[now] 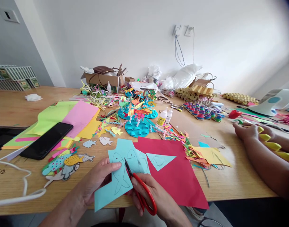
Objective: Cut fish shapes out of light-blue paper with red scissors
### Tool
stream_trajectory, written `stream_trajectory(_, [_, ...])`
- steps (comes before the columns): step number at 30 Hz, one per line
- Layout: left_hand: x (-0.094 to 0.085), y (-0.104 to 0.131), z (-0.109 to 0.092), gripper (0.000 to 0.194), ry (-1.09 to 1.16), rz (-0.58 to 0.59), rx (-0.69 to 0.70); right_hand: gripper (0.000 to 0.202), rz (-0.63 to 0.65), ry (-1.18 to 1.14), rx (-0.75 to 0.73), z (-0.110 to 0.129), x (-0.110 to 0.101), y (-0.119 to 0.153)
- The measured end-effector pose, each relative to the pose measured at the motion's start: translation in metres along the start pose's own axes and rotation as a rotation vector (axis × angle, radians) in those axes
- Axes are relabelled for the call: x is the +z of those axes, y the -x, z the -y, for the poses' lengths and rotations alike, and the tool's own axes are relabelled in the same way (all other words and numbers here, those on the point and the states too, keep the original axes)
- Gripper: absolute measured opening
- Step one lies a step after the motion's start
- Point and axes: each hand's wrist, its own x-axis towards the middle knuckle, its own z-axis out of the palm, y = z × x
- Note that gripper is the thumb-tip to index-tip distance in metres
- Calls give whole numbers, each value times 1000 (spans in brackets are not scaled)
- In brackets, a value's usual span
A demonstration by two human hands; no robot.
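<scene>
A light blue paper point(121, 175) with pencil-drawn fish is pinched in my left hand point(99, 176), its thumb lying on the front. My right hand point(150, 192) grips red-handled scissors point(146, 192), whose dark blades point up and lie at the paper between two drawn fish. Under and to the right of the blue paper is a red sheet point(179, 176), with a blue triangular piece point(161, 160) bearing a drawn fish on top. Colored cut-out fish point(75, 160) lie in a pile to the left of my left hand.
A black phone point(47, 140) rests on colored sheets at the left. Behind my hands are blue egg-carton pieces point(137, 126), glue bottles point(162, 118) and paper scraps. Another person's arms point(260, 151) reach in from the right, near a yellow carton strip point(273, 145). A white cord point(19, 200) lies at the left edge.
</scene>
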Motion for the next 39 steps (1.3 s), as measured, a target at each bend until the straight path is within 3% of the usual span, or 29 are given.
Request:
stream_trajectory(11, [-6, -4, 6, 21, -47, 62, -33, 51, -131, 208, -24, 3, 5, 3])
stream_trajectory(22, [-3, -3, 2, 17, -50, 25, -66, 49, -147, 316, -59, 2, 1, 7])
stream_trajectory(34, [3, -1, 8, 18, 3, 139, -121, 42, -155, 398, -59, 9, -4, 6])
stream_trajectory(39, [4, -1, 3, 22, -8, 125, -166, 43, -153, 433, -68, 11, -8, 6])
